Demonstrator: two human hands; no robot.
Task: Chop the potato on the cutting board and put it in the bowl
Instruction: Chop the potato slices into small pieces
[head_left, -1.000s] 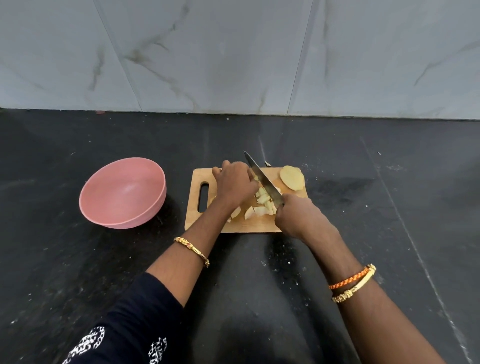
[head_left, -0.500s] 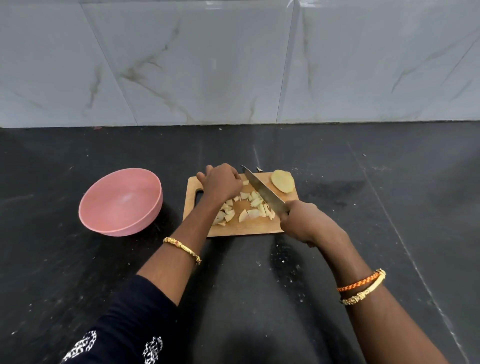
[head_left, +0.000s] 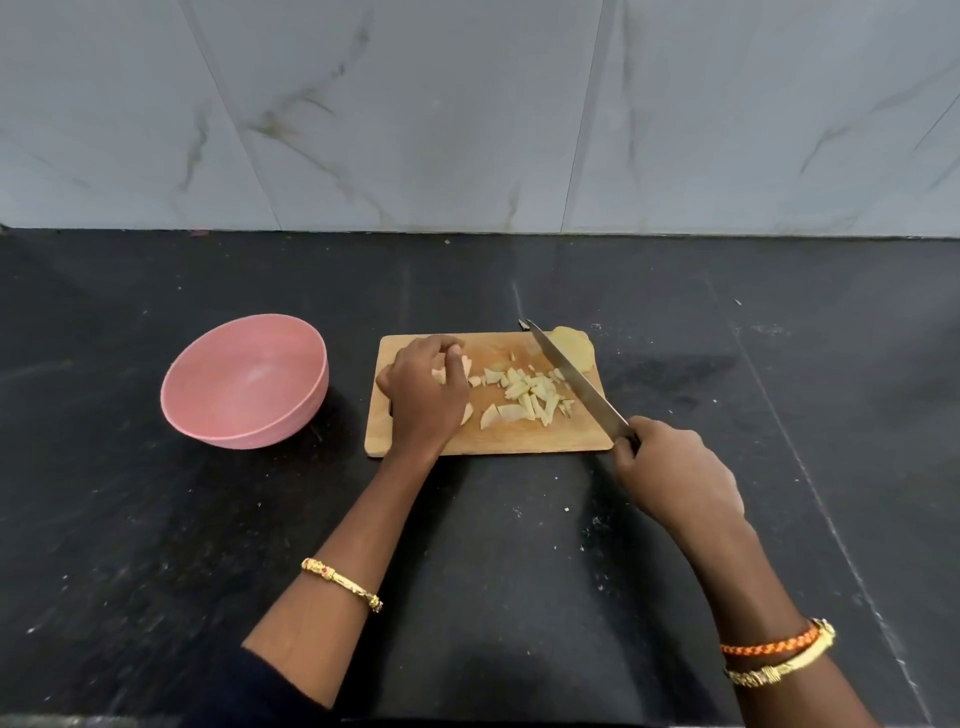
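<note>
At centre frame, on the cutting board (head_left: 488, 441), chopped potato pieces (head_left: 524, 392) lie between the hands. The left hand (head_left: 423, 395), fingers curled, gathers pieces at the board's left end, nearer the pink bowl (head_left: 244, 382). The right hand (head_left: 675, 473) grips the knife (head_left: 576, 384), blade diagonal; an uncut half potato (head_left: 574, 347) lies beyond it.

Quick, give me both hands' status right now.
Left hand: fingers curled over potato pieces on the cutting board; whether it grips any cannot be told.
Right hand: grips the knife by its handle.
</note>
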